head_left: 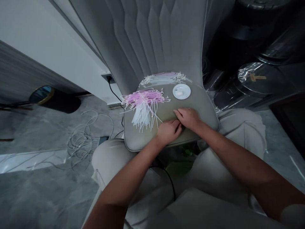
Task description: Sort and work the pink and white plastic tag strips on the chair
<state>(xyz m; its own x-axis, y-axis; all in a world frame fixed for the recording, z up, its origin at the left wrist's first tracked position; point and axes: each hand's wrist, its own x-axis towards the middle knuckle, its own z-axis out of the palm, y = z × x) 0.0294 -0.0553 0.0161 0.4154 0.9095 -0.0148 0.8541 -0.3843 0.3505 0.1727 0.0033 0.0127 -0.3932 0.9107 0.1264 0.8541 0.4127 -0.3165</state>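
Observation:
My left hand and my right hand meet at the front of a grey chair seat. Both have their fingers curled together and touch each other; whatever is pinched between them is too small to name. Just left of my left hand lies a fan of thin white and pink plastic strips. A second bundle of pale strips lies at the back of the seat. A small round white dish sits beyond my right hand.
The padded grey chair back rises behind the seat. Coiled white cables lie on the grey floor at left, with a wall socket and black cord. Dark plastic-wrapped round objects stand at right. My knees flank the seat.

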